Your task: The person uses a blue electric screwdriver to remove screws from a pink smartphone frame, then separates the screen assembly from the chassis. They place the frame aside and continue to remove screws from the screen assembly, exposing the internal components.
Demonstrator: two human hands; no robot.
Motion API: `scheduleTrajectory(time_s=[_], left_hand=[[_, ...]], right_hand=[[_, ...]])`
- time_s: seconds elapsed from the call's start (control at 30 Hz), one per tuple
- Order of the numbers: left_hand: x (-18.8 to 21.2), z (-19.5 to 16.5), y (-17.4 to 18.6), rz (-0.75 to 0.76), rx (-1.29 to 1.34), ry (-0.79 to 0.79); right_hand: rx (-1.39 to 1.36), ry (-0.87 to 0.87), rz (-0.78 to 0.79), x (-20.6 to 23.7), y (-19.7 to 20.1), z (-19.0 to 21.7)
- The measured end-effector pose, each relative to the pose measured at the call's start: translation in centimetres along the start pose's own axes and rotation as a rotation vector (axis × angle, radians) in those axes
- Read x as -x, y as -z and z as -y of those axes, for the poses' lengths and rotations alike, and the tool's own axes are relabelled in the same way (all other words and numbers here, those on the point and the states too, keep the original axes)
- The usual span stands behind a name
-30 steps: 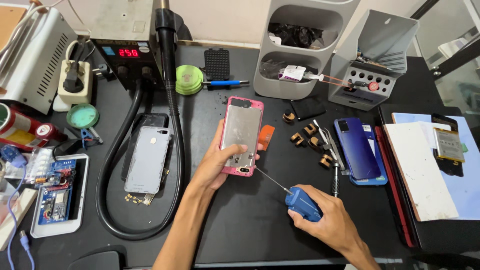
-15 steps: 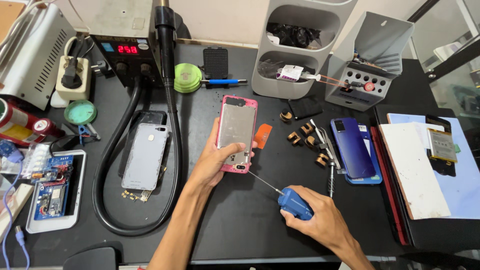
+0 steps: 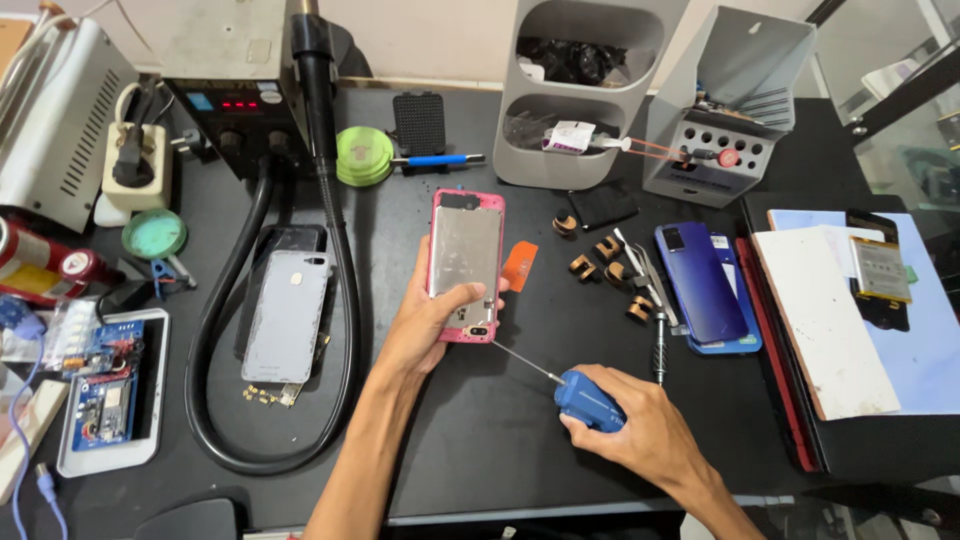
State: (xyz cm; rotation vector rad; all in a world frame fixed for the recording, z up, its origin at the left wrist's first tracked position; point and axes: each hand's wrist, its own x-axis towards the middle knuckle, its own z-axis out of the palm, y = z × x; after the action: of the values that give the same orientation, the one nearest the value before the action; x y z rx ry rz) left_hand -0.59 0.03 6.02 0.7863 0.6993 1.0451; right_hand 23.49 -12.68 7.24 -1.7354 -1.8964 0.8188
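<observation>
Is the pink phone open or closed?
Open: the pink phone shows a bare metal plate inside its frame, with the screwdriver tip at its bottom edge.

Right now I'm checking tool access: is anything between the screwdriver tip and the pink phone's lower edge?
Nothing visible. The blue-handled screwdriver in the right hand runs over bare black mat to the pink phone, held by the left hand.

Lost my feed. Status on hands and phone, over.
Left hand grips pink-framed phone, back open. Right hand holds blue screwdriver, tip at phone's lower edge. Orange pick beside phone.
</observation>
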Motion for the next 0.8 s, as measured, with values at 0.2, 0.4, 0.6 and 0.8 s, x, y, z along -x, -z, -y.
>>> scheduleTrajectory(time_s=[0.2, 0.4, 0.6, 0.8], left_hand=[[0.2, 0.16, -0.15, -0.009, 0.003, -0.01], [0.18, 0.3, 0.16, 0.0, 0.013, 0.001], [0.04, 0.52, 0.18, 0.001, 0.014, 0.006], [0.18, 0.26, 0.04, 0.006, -0.013, 0.012]], right_hand=[[-0.005, -0.032, -0.018, -0.17, -0.21, 0.08], [-0.006, -0.027, -0.026, -0.09, -0.03, 0.19], [-0.039, 0.064, -0.039, 0.11, 0.23, 0.34], [-0.023, -0.063, 0.035, -0.04, -0.11, 0.27]])
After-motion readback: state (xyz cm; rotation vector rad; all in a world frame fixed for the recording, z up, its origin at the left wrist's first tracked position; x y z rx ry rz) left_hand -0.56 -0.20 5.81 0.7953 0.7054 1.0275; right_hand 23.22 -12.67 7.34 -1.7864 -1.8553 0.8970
